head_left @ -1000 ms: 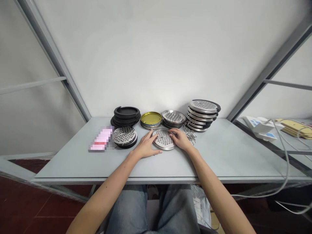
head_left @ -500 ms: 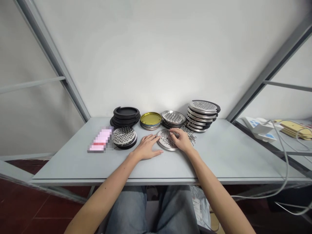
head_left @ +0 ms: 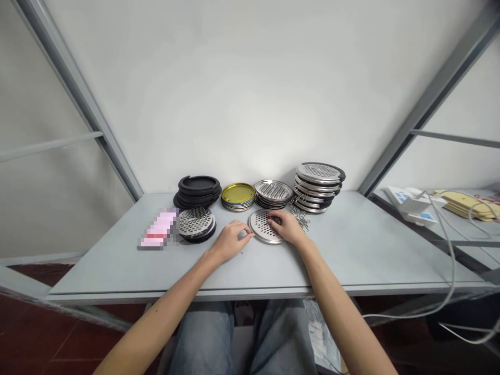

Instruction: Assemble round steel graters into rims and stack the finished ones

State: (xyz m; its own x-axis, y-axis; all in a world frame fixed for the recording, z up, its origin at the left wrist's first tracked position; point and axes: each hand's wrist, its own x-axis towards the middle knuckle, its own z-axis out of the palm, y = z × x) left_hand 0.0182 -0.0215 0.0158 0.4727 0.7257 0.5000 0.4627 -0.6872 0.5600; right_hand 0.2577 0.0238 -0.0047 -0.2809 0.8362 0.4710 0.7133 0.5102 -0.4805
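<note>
We have both hands over the table (head_left: 375,255), with the disc (head_left: 259,224) lying flat near its middle, between the front and back edges. Our right hand (head_left: 288,227) rests on the disc's right side, fingers bent over the holes; we cannot tell whether it grips. Our left hand (head_left: 231,241) is just beside the rim on the left, fingers curled, thumb and forefinger tips close together; we cannot tell whether they pinch anything.

Just beyond our right hand lie the hooks (head_left: 301,221), partly hidden by it. Along the back edge, from the left corner towards the right, stand the black rings (head_left: 199,185), yellow lid (head_left: 238,193), graters (head_left: 273,191) and tall stack (head_left: 318,173). Nearer the left edge are a low stack (head_left: 196,223) and a blurred pink thing (head_left: 159,229).
</note>
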